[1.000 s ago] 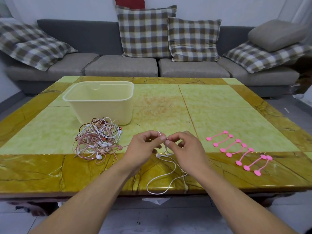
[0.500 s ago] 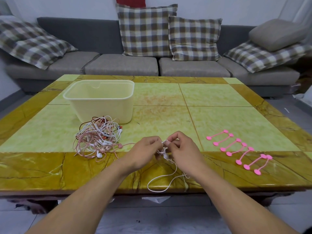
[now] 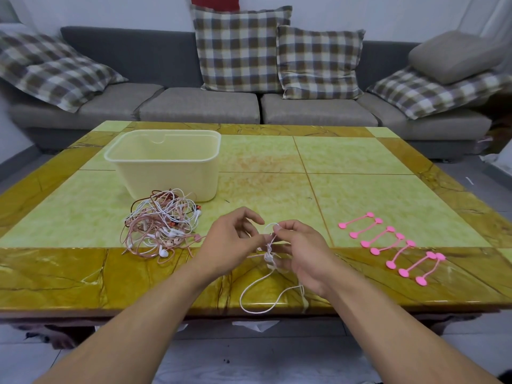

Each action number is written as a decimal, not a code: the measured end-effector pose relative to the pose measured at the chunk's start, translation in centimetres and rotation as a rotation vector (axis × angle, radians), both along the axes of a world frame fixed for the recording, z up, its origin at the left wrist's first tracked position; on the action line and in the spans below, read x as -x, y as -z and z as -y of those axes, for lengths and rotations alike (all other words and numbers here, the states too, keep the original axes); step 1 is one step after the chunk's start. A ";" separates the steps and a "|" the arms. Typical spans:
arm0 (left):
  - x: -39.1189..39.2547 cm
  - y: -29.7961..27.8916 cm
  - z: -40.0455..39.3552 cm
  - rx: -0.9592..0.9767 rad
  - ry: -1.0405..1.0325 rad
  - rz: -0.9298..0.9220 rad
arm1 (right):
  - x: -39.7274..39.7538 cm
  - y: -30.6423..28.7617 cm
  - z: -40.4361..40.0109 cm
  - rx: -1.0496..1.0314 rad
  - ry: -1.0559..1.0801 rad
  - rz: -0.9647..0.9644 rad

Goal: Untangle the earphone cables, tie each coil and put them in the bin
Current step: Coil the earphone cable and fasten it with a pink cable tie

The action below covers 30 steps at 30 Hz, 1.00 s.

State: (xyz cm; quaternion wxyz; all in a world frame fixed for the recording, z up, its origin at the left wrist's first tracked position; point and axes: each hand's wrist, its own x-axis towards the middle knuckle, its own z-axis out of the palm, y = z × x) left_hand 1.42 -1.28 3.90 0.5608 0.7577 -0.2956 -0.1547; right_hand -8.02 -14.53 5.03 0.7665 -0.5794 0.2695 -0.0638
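Step in hand: working one white earphone cable (image 3: pixel 270 256) loose and straight, ahead of coiling. Right hand (image 3: pixel 302 253) pinches small loop at cable top; left hand (image 3: pixel 232 242) just beside it, fingers relaxed, gripping nothing. Slack drapes over bench (image 3: pixel 69 278) edge below hands. Tangled pile (image 3: pixel 162 225) left of left hand, bin (image 3: pixel 166 162) beyond it; pink ties (image 3: pixel 388 242) right of right hand. Next, likely: wind cable into coil, reach for tie.

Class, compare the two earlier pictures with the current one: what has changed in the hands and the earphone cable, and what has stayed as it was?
The left hand has drawn back from the white cable, its fingers loosened; whether it still holds a strand is unclear. The right hand still pinches the cable's top loop. The tangled pile, bin and pink ties stayed put.
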 end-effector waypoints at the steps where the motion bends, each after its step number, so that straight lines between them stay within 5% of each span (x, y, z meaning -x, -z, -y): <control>1: 0.0 -0.1 0.0 0.033 -0.019 -0.016 | 0.0 0.1 0.1 0.008 0.016 0.006; 10: 0.0 -0.5 -0.1 0.192 0.054 -0.234 | 0.1 0.1 0.6 0.028 0.008 0.047; 20: -0.1 -0.4 0.1 0.240 -0.060 -0.245 | 0.4 -0.3 0.5 -0.153 -0.097 -0.090; 26: 0.0 0.0 -0.1 0.021 -0.084 -0.013 | 0.0 0.4 0.9 -0.060 0.088 -0.013; 30: -0.2 0.3 0.1 0.087 -0.125 0.100 | -0.1 0.6 0.9 0.008 0.167 0.010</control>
